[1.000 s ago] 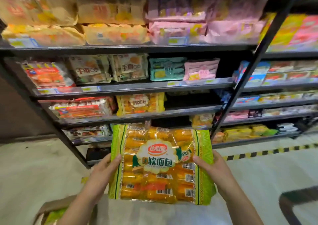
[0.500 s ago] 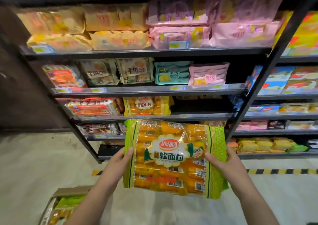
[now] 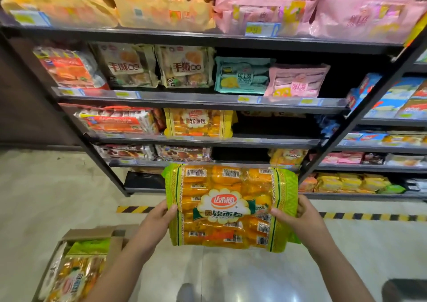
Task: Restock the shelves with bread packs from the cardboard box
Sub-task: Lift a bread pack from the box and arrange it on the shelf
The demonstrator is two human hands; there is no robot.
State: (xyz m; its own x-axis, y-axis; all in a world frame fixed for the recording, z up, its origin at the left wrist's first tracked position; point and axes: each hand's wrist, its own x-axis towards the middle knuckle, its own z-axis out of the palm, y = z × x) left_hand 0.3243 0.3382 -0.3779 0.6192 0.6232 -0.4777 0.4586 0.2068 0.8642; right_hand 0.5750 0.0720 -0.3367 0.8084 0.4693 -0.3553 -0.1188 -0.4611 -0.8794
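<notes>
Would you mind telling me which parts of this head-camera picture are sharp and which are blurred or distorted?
Head view: the held bread pack is fairly sharp, label readable; the top-shelf packs and cardboard box are smeared; wide-angle distortion tilts the shelf uprights.

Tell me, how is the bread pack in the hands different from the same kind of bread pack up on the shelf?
The held bread pack has green side edges; the shelf bread pack has yellow ones. The held pack is off the shelf, gripped at each side by the left hand and right hand; the shelf pack stands untouched beside a dark gap. Both show the same flower-shaped label over orange bread.
</notes>
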